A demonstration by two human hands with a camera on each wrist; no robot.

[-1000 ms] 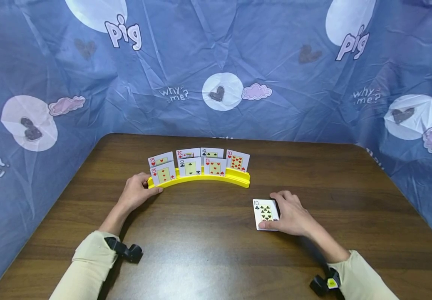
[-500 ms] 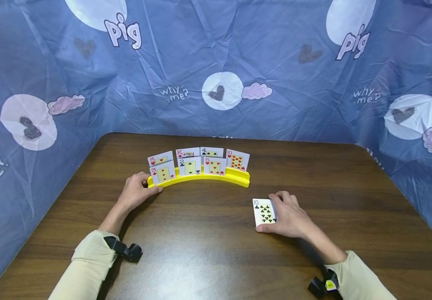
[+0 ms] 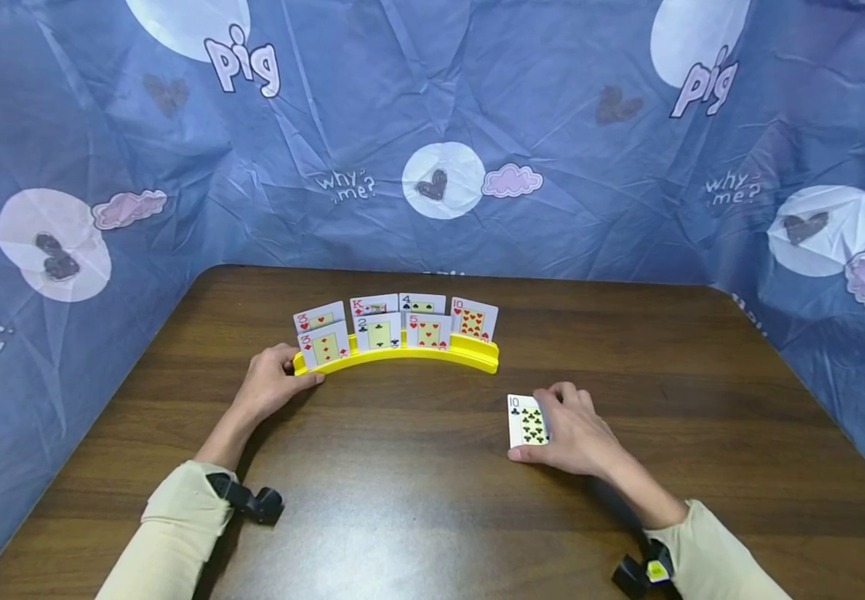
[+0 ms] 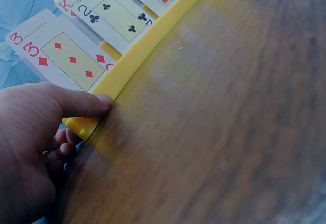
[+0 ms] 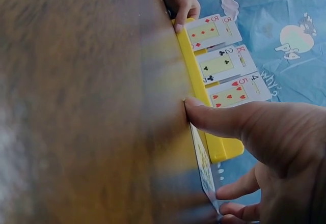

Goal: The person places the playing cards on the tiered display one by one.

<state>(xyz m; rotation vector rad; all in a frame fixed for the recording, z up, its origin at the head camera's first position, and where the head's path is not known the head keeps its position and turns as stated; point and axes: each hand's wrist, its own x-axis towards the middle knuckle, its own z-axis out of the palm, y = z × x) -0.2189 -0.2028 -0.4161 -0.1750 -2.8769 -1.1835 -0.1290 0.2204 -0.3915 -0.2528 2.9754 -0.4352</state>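
Observation:
My left hand (image 3: 271, 385) grips the left end of a curved yellow card holder (image 3: 470, 353), thumb along its front. In its front row stand the three of diamonds (image 3: 323, 347), two of clubs (image 3: 377, 332) and five of hearts (image 3: 427, 332). Behind them are the three of hearts (image 3: 320, 317), a king (image 3: 374, 305), a black four (image 3: 422, 304) and, at the right, the ten of hearts (image 3: 473, 320). My right hand (image 3: 578, 433) pinches the ten of clubs (image 3: 527, 423) face up by its near and far edges; its right part is hidden. The right wrist view shows that card (image 5: 202, 163) almost edge-on.
The brown wooden table (image 3: 402, 508) reaches back to a blue printed cloth (image 3: 590, 208), which hangs behind and at both sides. Black cameras (image 3: 631, 575) are strapped to both wrists.
My right thumb has slid from the ten's face to its near edge. That hand and the card have since shifted slightly left. My left hand keeps its grip on the holder.

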